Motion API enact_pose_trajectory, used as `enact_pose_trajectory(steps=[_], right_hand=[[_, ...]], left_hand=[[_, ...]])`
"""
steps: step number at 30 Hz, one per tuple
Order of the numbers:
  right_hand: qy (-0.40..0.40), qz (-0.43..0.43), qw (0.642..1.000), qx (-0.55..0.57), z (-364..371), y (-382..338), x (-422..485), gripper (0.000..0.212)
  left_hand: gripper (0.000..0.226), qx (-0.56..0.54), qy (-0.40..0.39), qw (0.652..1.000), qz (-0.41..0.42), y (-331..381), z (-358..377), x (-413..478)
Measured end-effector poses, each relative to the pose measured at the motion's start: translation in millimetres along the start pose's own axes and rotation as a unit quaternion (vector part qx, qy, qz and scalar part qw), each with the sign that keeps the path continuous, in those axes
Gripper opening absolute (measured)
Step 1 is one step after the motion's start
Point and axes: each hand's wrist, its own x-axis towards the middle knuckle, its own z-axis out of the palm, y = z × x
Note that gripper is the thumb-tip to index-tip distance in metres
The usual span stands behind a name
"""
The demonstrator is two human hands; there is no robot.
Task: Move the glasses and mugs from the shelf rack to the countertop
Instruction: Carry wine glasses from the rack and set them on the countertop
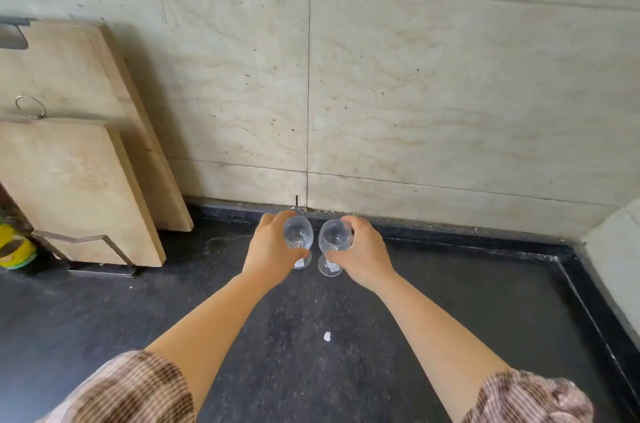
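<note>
The left hand (268,249) wraps the bowl of one stemmed glass (298,234); the right hand (363,254) wraps a second glass (331,238). Both glasses stand upright, stems vertical, side by side between the hands, feet at or just above the dark bench (450,301). Two glasses, no mugs visible. Beyond the left hand lean two cutting boards (69,180).
</note>
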Motion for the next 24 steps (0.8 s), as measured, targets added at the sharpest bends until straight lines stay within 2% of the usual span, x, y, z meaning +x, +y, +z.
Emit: enact_pose_trajectory(steps=[5,10,14,18,20,24], right_hand=[[-0.008,-0.009,1.000,0.005,4,6,24,0.061],[-0.014,-0.023,1.000,0.009,5,4,33,0.051],[-0.029,-0.017,0.999,-0.007,6,4,35,0.055],[-0.038,-0.028,0.996,-0.081,3,-4,33,0.063],[-0.022,-0.050,0.991,-0.122,-1,-11,31,0.067],[-0.028,-0.110,0.980,-0.165,-2,-48,18,0.054]], left_hand=[[0.057,0.009,-0.003,1.000,-0.007,-3,8,22],[0.059,0.002,0.005,1.000,-0.023,-6,16,30],[0.061,-0.008,0.010,0.999,-0.033,-7,18,30],[0.082,-0.008,-0.018,0.999,-0.043,-7,11,27],[0.079,0.004,-0.017,0.999,-0.037,-7,4,22],[0.062,0.050,0.027,0.998,-0.036,-7,-29,-1]])
